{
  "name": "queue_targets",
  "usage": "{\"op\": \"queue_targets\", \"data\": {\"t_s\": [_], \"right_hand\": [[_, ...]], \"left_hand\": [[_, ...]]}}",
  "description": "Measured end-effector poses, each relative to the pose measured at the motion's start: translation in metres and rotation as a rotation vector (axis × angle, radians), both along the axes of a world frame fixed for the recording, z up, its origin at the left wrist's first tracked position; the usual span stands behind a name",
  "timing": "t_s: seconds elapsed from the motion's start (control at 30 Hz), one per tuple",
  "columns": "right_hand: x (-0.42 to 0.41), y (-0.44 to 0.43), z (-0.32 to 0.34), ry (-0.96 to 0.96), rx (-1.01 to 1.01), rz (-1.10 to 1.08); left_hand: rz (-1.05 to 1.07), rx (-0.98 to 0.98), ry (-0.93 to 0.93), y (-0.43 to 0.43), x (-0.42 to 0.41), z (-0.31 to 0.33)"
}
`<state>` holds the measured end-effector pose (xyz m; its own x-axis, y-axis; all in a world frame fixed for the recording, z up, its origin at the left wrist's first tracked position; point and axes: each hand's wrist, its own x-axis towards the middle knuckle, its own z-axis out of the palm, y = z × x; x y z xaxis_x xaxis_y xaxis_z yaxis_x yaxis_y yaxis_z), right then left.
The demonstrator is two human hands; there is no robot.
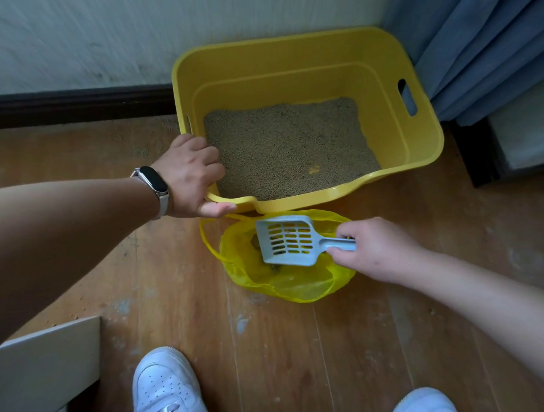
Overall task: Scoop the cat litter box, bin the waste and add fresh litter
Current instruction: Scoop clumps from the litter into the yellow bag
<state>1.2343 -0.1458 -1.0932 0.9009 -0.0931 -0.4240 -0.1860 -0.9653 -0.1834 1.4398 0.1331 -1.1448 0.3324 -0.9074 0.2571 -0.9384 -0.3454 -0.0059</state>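
**Emptying the scoop over the bag**

The yellow litter box (300, 74) sits on the wooden floor (290, 345) in the corner, against the wall and beside a blue curtain (485, 53). The left hand (191, 172) grips its near-left corner, fingers curled over the rim and thumb pressed under the lip. The right hand (377, 249) has its fingers and thumb closed round the handle of the grey-blue slotted scoop (289, 240). The scoop hangs over the open mouth of the yellow plastic bag (302, 287), which lies on the floor just in front of the box. The scoop's blade looks empty, and a couple of dark lumps (274, 267), probably waste, show inside the bag.

The step in hand appears to be tipping a load into the bag. To do it well, the person holds the blade low and well inside the bag's opening, since the thin plastic is slack and its mouth could fold shut. A gentle tap or shake should clear any clinging grains without throwing them onto the boards, where some crumbs already lie.

The litter (288, 144) forms a thin, even layer, with a small yellow patch near the front that may be the bare base. On the next pass, the blade should slide flat along the bottom and sift over the box. The left hand's grip on the rim should steady the box against the push.
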Motion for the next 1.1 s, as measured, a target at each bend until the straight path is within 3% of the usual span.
{"op": "queue_targets", "data": {"t_s": [0.17, 0.3, 0.43, 0.53, 0.77, 0.97, 1.1], "right_hand": [[0.015, -0.006, 0.010, 0.107, 0.275, -0.136], [0.034, -0.021, 0.032, 0.190, 0.323, -0.085], [0.060, -0.045, 0.060, 0.135, 0.357, -0.146], [0.088, -0.066, 0.077, 0.113, 0.223, -0.154], [0.169, -0.121, 0.080, 0.135, -0.353, -0.026], [0.227, -0.132, 0.048, 0.393, -0.615, 0.007], [0.253, -0.119, 0.025, 0.443, -0.663, 0.017]], "left_hand": [[-0.005, -0.017, -0.004, 0.000, 0.000, -0.001], [0.006, -0.011, 0.009, 0.000, 0.000, -0.001], [0.011, -0.005, 0.009, 0.001, 0.000, -0.002], [0.006, -0.027, 0.011, 0.000, 0.000, -0.002], [-0.010, -0.095, 0.027, -0.001, 0.000, -0.006], [-0.019, -0.124, 0.041, -0.001, 0.001, -0.008], [-0.017, -0.135, 0.038, 0.000, 0.002, -0.011]]}}
